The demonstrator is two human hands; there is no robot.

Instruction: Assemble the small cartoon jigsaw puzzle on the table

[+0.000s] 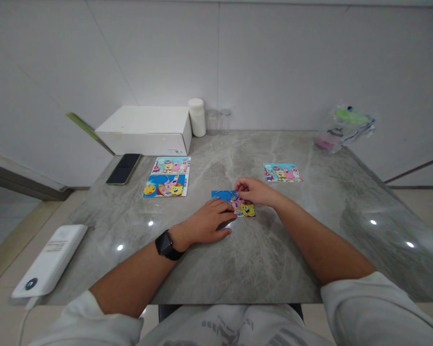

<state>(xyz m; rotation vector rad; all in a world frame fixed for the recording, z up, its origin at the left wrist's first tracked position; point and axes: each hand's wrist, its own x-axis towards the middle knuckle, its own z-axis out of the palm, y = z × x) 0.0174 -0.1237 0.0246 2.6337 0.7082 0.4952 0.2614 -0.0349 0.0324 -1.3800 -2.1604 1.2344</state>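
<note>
A colourful cartoon puzzle (pixel 246 208) with a blue, pink and yellow picture lies on the table in front of me. My left hand (pixel 212 220), with a black watch at the wrist, rests over its left part, fingers stretched out and apart. At its upper right edge my right hand (pixel 251 190) has thumb and fingers pinched together; whatever is between them is too small to make out. Farther right lies a second cartoon picture (pixel 283 172). To the left is a printed sheet (pixel 168 177) with two cartoon pictures, one above the other.
The grey marble-look table (pixel 260 269) carries a phone (pixel 124 169), a white box (pixel 144 127), a white bottle (pixel 197 117) and two clear glasses (pixel 224 122) at the back. A plastic bag (pixel 346 129) sits back right; a white cabled device (pixel 50 262) lies front left.
</note>
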